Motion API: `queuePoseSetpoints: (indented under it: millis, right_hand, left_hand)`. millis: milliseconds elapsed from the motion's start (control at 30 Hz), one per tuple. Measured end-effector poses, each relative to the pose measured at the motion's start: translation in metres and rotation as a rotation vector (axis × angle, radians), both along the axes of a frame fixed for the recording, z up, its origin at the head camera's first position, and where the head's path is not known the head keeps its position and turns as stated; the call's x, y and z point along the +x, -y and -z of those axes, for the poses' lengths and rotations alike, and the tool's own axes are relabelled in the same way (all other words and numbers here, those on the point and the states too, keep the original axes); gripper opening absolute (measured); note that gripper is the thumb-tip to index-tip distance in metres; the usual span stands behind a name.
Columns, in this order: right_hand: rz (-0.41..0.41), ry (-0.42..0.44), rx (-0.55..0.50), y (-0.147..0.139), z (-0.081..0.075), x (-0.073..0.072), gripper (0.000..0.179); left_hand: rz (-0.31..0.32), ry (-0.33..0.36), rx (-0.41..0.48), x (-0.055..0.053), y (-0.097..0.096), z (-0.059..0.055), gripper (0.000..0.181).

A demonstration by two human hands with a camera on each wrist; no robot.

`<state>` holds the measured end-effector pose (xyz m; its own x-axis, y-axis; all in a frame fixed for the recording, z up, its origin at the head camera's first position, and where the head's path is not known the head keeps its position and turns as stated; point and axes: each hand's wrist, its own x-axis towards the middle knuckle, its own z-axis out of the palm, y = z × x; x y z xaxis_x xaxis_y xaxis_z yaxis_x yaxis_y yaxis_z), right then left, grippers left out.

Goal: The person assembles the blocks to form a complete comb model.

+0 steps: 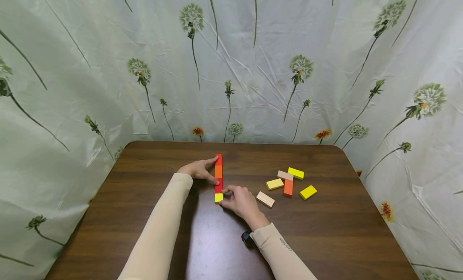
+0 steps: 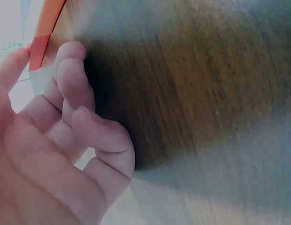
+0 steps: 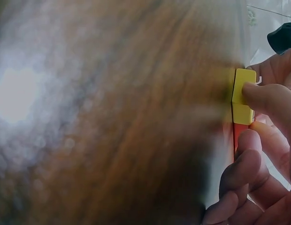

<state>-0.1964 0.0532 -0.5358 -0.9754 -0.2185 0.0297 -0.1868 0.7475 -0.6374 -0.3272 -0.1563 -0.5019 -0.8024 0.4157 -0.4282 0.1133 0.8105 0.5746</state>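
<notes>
A straight row of blocks runs away from me on the table in the head view: a yellow block at the near end, then a red block, an orange block and another red block. On its left side, my left hand touches the far red block with the index finger and the nearer red one with the thumb. My right hand holds the yellow block, its thumb against the near end and its index finger along the right side. The left wrist view shows the other left fingers curled beside the row.
To the right lie several loose blocks: a ribbed pale wooden block, a light yellow block, an orange-red block, a pinkish block and bright yellow blocks. A flower-patterned curtain hangs behind the brown table.
</notes>
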Motion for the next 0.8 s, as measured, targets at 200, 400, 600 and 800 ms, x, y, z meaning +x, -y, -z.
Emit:
queuePoseSetpoints:
  millis: [200, 400, 600, 800]
  right_hand:
    - [0.002, -0.003, -0.018, -0.0012, 0.0027, -0.0013, 0.03]
    - [-0.003, -0.006, -0.038, -0.0015, 0.0039, -0.0016, 0.03]
    - [0.003, 0.006, -0.046, -0.0014, 0.0045, -0.0021, 0.031]
    - [0.003, 0.014, -0.056, -0.0012, 0.0014, -0.0013, 0.029]
  left_hand:
    - [0.014, 0.003, -0.006, 0.0017, 0.0002, -0.0013, 0.121]
    - [0.035, 0.014, 0.001, 0.0024, 0.0002, 0.0004, 0.125]
    - [0.06, 0.0, -0.017, 0.0061, -0.0023, -0.0031, 0.13]
    - [0.06, 0.021, -0.02, 0.0079, -0.0042, -0.0056, 0.133]
